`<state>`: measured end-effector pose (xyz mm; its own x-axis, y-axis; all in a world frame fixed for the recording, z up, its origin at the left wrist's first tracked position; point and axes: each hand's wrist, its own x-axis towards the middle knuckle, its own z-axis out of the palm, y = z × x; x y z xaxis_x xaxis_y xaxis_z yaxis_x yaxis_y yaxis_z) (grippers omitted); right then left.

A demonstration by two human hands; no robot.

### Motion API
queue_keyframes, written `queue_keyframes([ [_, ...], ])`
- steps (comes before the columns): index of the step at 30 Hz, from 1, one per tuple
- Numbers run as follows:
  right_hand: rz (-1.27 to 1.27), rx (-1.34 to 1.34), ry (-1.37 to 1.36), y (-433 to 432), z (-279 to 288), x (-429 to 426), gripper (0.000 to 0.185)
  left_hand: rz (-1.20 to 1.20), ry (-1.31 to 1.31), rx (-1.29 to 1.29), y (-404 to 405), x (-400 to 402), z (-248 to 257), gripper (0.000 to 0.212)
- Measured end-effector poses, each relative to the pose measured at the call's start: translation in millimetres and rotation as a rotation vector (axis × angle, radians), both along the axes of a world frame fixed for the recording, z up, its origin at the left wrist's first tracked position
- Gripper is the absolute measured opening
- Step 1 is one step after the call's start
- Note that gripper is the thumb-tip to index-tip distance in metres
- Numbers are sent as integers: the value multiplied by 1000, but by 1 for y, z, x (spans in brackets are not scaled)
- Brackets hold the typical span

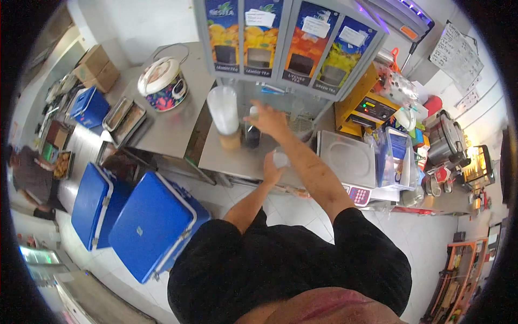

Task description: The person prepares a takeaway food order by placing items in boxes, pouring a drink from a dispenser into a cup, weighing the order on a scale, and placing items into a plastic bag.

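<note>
My left hand (274,168) is closed around a small pale, translucent cup (280,158) above the front edge of the steel counter (218,156). Farther forward, my right hand (269,119) reaches over a dark bottle (253,135) with a whitish top, its fingers spread near that top; whether they touch it is unclear. Left of the bottle, a stack of translucent plastic cups (224,111) stands upright on the counter, with a tan-brown base below. The tea dispenser (279,77) rises behind both hands, bearing pictured front panels.
To the right are a kitchen scale (346,158), a yellow sealing machine (366,109) and a clear plastic bin (394,160). A patterned rice cooker (164,85) occupies the left counter. Blue cooler boxes (151,227) stand on the floor at left. Another person (30,174) is at far left.
</note>
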<state>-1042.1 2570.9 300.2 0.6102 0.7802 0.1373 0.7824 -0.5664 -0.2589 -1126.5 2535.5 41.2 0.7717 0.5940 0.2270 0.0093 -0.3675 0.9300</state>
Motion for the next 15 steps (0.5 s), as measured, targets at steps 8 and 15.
queue_keyframes([
  [8,159,65,145,12,-50,50,40,291,70,175,46,-11,2,111],
  [15,396,155,141,-23,-17,17,34,436,-109,220,103,11,37,90],
])
